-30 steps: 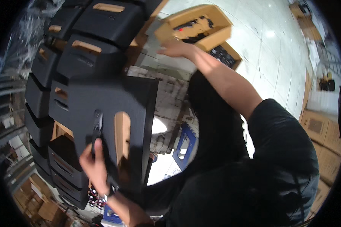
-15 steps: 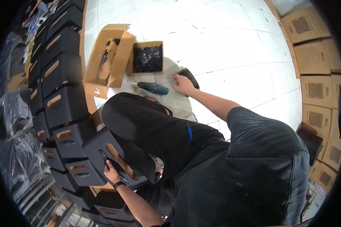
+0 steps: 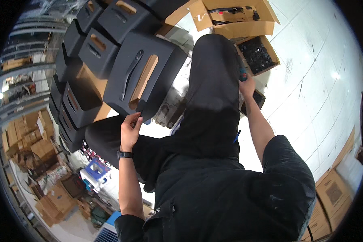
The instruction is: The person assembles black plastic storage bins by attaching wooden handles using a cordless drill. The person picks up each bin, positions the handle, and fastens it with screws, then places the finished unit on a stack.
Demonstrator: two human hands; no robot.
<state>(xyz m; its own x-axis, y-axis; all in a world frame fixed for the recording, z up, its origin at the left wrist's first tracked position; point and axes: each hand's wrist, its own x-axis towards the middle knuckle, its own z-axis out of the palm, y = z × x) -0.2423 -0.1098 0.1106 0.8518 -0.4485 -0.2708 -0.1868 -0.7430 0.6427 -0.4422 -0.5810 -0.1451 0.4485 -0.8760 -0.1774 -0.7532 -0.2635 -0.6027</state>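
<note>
In front of me stands a black box-shaped cabinet [image 3: 127, 46] with a long slot cut through its face. A black strap handle [image 3: 131, 76] lies alongside that slot. My left hand [image 3: 131, 127] is at the cabinet's near edge, thumb and fingers drawn together; whatever they pinch is too small to make out. Beyond my raised knee, my right hand [image 3: 247, 85] is closed round a teal and black cordless drill [image 3: 243, 75]. The knee hides most of the drill.
Several more black cabinets [image 3: 94, 52] with slots stand at the left. Past the knee are an open carton [image 3: 246, 30] with strap handles and a box of small black parts [image 3: 276, 60]. A smaller dark container [image 3: 259, 101] sits by my right wrist. Brown cartons [image 3: 334, 189] line the right.
My view has swung left toward the cabinets. The right hand has gone from the small dark container to the drill and taken hold of it. My left hand has left the strap handle for the cabinet's near edge.
</note>
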